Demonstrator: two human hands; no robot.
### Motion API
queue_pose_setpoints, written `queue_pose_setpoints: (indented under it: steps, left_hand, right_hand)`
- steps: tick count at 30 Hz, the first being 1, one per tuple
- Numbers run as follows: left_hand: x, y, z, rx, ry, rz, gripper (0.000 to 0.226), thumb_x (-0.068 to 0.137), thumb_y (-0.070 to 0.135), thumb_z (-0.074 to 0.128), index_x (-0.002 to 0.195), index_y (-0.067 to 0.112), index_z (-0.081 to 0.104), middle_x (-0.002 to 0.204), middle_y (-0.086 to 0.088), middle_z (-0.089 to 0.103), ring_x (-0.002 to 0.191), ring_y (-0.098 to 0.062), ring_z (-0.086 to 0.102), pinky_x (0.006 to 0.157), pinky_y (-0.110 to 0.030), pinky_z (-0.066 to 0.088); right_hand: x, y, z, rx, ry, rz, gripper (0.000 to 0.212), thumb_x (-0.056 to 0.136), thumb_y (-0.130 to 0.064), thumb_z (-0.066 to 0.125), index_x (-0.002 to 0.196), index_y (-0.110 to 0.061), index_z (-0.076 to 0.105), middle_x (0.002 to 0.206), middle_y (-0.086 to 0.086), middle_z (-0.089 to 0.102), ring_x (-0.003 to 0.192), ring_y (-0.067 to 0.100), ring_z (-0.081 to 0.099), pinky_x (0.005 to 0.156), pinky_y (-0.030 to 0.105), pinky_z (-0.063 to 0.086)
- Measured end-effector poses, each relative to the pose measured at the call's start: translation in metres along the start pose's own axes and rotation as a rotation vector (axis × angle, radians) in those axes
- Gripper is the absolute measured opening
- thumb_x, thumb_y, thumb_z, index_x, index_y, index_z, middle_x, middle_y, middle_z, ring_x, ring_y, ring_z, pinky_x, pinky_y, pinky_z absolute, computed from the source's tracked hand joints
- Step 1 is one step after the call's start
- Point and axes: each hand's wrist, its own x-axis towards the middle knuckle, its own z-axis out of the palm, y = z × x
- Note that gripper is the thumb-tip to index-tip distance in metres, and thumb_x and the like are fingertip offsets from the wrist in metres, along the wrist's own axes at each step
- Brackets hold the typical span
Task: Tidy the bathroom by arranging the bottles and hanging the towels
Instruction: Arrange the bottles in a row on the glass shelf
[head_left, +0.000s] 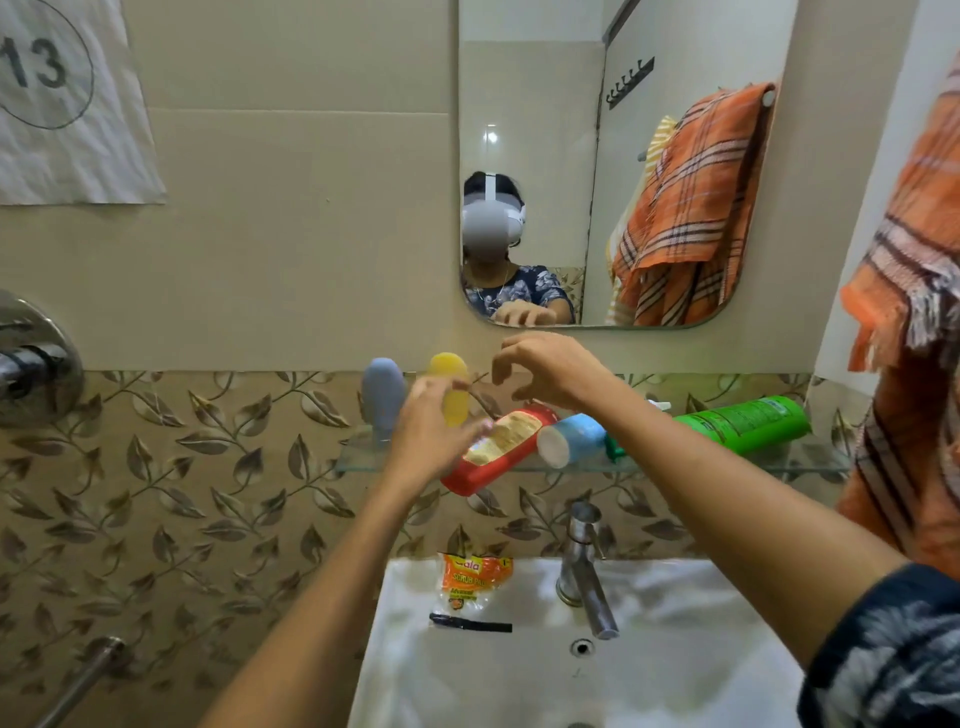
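Bottles: left grip (436, 415) pinches yellow bottle (451, 387), right grip (540, 371) spread empty; overhanging red bottle (496, 449), centre frame, risks a knock off the glass shelf (727, 460).

A: Glass shelf (810, 460), far wall?
B: Grey bottle (383, 395) upright at left. Left hand (434, 434) pinches yellow bottle (451, 396) beside it. Red bottle (496, 451), blue bottle (571, 439), green bottle (748, 418) lie flat.
A: Right hand (550, 371)?
B: Above them, fingers curled, holding nothing.
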Motion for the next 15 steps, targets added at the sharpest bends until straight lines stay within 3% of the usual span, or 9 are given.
queue_pose_setpoints:
  steps: [2, 7, 11, 15]
  left_hand:
    - [-0.01, -0.001, 0.01, 0.033, -0.16, -0.038, 0.055, 0.071, 0.036, 0.077, 0.12, 0.023, 0.055, 0.13, -0.004, 0.049, 0.113, -0.017, 0.049, 0.081, -0.023, 0.045]
    - [-0.019, 0.0, 0.026, 0.14, -0.314, -0.131, 0.069, 0.064, 0.039, 0.082, 0.124, 0.024, 0.05, 0.133, -0.005, 0.048, 0.117, -0.023, 0.049, 0.092, -0.04, 0.05]
    - [-0.023, 0.002, 0.031, 0.305, -0.305, -0.109, 0.075, 0.066, 0.02, 0.082, 0.13, 0.029, 0.044, 0.134, -0.005, 0.046, 0.118, -0.026, 0.048, 0.089, -0.04, 0.051]
    - [-0.026, 0.002, 0.032, 0.309, -0.279, -0.123, 0.073, 0.073, 0.015, 0.075, 0.136, 0.029, 0.041, 0.13, -0.007, 0.041, 0.118, -0.028, 0.047, 0.09, -0.041, 0.051]
  right_hand:
    - [-0.009, 0.011, 0.0, 0.052, -0.029, 0.063, 0.025, 0.074, -0.013, 0.075, 0.096, -0.022, 0.067, 0.101, -0.005, 0.066, 0.087, 0.01, 0.054, 0.071, 0.026, 0.047]
    - [-0.026, 0.032, 0.004, 0.193, -0.122, 0.176, 0.014, 0.076, -0.028, 0.075, 0.085, -0.023, 0.065, 0.085, -0.01, 0.06, 0.084, 0.012, 0.059, 0.064, 0.021, 0.047]
    - [-0.035, 0.044, 0.002, 0.321, -0.376, 0.266, 0.045, 0.068, -0.056, 0.073, 0.097, -0.021, 0.066, 0.101, -0.003, 0.061, 0.093, 0.016, 0.056, 0.075, 0.028, 0.046]
    - [-0.044, 0.051, 0.0, 0.428, -0.63, 0.329, 0.055, 0.064, -0.047, 0.08, 0.112, -0.029, 0.061, 0.112, -0.005, 0.054, 0.105, 0.019, 0.054, 0.08, 0.028, 0.044]
